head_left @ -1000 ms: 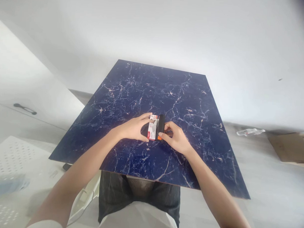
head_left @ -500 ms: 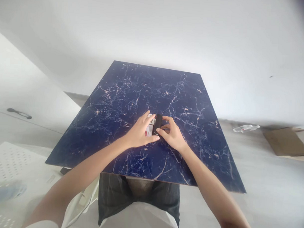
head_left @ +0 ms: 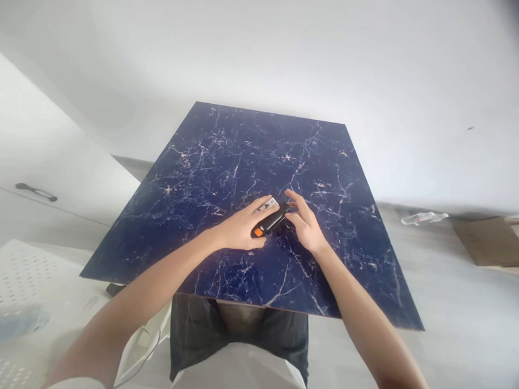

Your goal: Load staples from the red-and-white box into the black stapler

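Observation:
A slim black object with an orange part [head_left: 259,232] at its near end lies slanted over the blue marbled table [head_left: 244,148]; its exact kind does not show. My left hand [head_left: 238,225] grips it from the left, thumb at the near end and fingers reaching across the top. Beside it, partly under those fingers, is a small white printed piece [head_left: 271,203], perhaps card or packaging. At the far end of the black object is my right hand [head_left: 307,221], fingers apart and curved; whether a fingertip touches the object is hard to see.
A white wall stands beyond the table's far edge. On the floor to the right lie a clear plastic bottle [head_left: 424,218] and a cardboard box [head_left: 491,241]. A white cabinet with a dark handle [head_left: 36,192] is at left, above a white perforated surface [head_left: 18,271].
The black object has turned from nearly upright in view to a slant, showing its orange end. My left fingers now lie across it, and my right hand has shifted right with its fingers more spread.

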The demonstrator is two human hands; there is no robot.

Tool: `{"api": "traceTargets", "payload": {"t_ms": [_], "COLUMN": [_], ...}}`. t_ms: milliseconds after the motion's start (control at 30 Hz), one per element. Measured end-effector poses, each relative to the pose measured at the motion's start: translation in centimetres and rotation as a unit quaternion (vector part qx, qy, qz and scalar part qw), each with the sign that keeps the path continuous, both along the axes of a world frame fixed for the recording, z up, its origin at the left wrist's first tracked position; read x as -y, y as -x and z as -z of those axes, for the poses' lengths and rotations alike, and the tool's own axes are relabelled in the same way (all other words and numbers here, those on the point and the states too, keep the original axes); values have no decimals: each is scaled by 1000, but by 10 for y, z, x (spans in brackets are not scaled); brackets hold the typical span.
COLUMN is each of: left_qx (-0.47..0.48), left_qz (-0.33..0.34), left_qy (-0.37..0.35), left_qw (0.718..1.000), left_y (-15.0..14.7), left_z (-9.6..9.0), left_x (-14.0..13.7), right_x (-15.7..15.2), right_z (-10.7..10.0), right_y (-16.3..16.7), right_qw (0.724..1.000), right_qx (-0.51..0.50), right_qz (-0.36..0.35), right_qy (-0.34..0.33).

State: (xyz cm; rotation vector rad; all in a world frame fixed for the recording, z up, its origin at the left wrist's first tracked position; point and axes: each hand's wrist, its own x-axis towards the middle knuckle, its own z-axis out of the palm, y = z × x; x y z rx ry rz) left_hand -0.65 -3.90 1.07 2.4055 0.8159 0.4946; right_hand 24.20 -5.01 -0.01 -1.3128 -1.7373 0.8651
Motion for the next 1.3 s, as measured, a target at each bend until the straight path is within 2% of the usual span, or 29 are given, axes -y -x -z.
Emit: {"api": "traceTargets", "payload": {"t_ms": [67,167,233,333,433,600,767,933,1067,1300], "left_qx": [-23,-69,-93,-92,-60,-73,-30,-29,-50,-67], "left_qz": [4,-46,-80,-93,-74,-13,2,-7,-22,5], "left_qy": [-19,-19,2,7,10,93,76,33,-15,41], "left_qw": [1000,996,992,991,995,993,997,999,998,997], "left_y": [8,12,10,0,-1,25,31,23,21,30], "left_z": [-5,-9,-9,-5,-5,-12,-7,-5,-6,-7], "left_x": [-3,-1,3,10,12,-1,-15,-14,-12,-18], "right_x": [0,1,3,5,8,15,19,20,23,29], "right_z": [-2,-5,-6,-5,-7,-14,-21,-24,-24,-25], "right_y": [-3,-2,0,4,8,12,14,14,15,18], "right_qw": [999,998,997,996,998,997,995,996,992,992], "right_qx": [0,24,53,83,61,53,49,40,74,77], "right_qz": [-32,-60,-59,-39,-6,53,26,7,13,2], "right_qy": [3,5,-1,-3,14,28,84,80,99,103]}}
